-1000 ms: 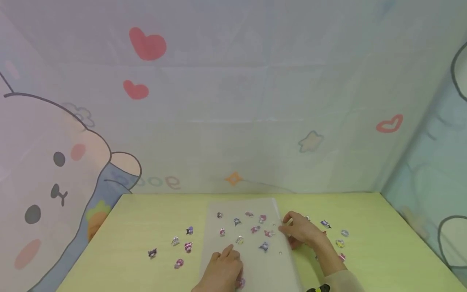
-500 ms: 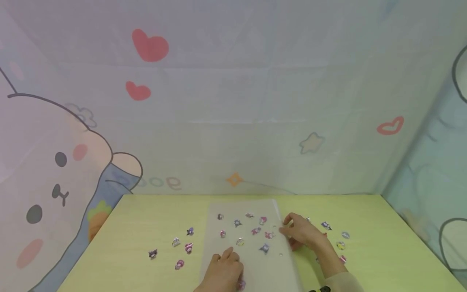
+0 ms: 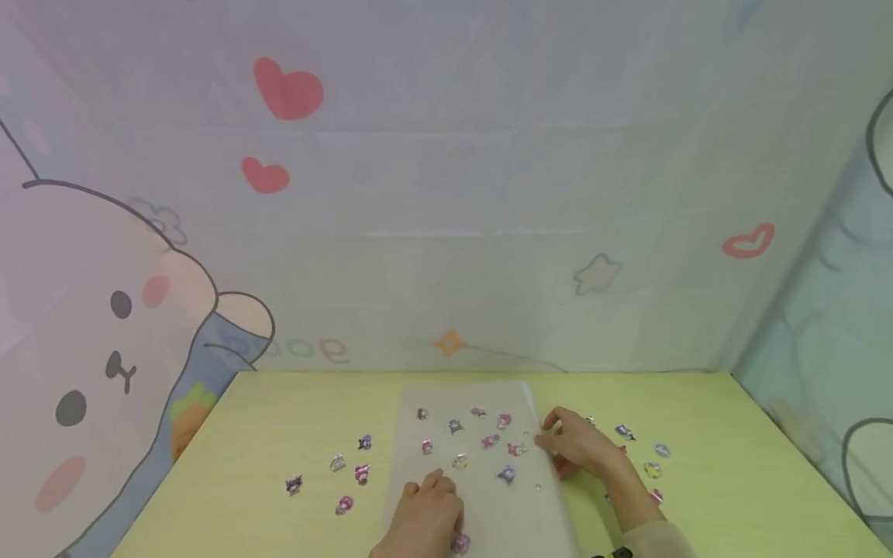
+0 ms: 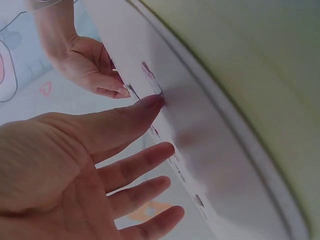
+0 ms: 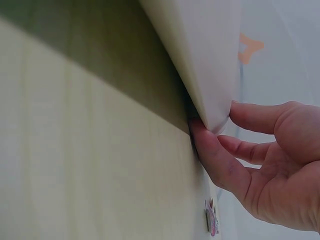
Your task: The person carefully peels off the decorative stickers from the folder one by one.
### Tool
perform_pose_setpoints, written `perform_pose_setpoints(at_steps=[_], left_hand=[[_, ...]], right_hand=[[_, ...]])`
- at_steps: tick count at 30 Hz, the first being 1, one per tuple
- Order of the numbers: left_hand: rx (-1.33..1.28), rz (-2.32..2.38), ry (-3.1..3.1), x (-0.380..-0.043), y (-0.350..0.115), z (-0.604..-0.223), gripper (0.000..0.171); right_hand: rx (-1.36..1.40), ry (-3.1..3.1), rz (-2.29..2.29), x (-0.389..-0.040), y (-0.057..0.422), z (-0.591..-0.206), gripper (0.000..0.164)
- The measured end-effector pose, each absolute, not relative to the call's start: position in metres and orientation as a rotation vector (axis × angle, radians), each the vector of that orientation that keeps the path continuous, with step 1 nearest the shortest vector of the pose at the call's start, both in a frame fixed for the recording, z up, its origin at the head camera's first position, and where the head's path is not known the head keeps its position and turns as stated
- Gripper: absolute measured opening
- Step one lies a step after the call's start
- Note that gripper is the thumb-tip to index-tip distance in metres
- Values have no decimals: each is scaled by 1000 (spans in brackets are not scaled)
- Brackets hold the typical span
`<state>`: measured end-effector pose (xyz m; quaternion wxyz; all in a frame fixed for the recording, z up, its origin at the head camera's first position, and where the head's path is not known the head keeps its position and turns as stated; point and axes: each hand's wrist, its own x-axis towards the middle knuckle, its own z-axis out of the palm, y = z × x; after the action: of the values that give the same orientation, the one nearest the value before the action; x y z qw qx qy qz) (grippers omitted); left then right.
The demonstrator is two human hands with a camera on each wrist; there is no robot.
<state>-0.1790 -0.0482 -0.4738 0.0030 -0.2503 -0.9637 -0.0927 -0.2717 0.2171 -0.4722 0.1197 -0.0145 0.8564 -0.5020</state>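
A white booklet or pad of sheets (image 3: 512, 515) lies on the table with several small shiny cartoon stickers on it, among them a bluish one (image 3: 506, 474) and a yellow one (image 3: 460, 462). My left hand (image 3: 424, 515) rests on its lower left part. In the left wrist view the fingers are spread and fairly straight, and the thumb tip touches beside a pinkish sticker (image 4: 151, 79). My right hand (image 3: 575, 443) is at the right edge. The right wrist view shows its thumb and a finger pinching the edge of the white sheet (image 5: 215, 65), which is raised off the table.
Loose stickers lie left of the booklet, such as a dark one (image 3: 294, 485) and a pink one (image 3: 361, 474). More are scattered on the right, including a yellow one (image 3: 652, 470), some partly behind the right forearm. A printed cloth (image 3: 418, 194) hangs behind the yellow-green table (image 3: 725, 434).
Both hands keep nearly the same places. The left fingers shift slightly on the booklet, and the whole head view drifts a little.
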Motion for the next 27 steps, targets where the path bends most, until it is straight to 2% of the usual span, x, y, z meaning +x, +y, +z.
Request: perform_pose_setpoints(at_steps=[5,11,25,27], left_hand=[[-745,-287,-3089,-183,-47,-473,28],[-814,-227,-3058,-183,-46,-473,30],[-871,-167,-2988,-180,-52,-464,47],[-878,-176,-2975,-179,-53,-460,44]], right_hand=[[-43,2505,-1463,-272,217,-472,30],[-48,2502,-1467,-272,217,-472,31],[-54,2483,-1479,-273,218,-470,30],[-42,2480,-1481,-273,219,-469,30]])
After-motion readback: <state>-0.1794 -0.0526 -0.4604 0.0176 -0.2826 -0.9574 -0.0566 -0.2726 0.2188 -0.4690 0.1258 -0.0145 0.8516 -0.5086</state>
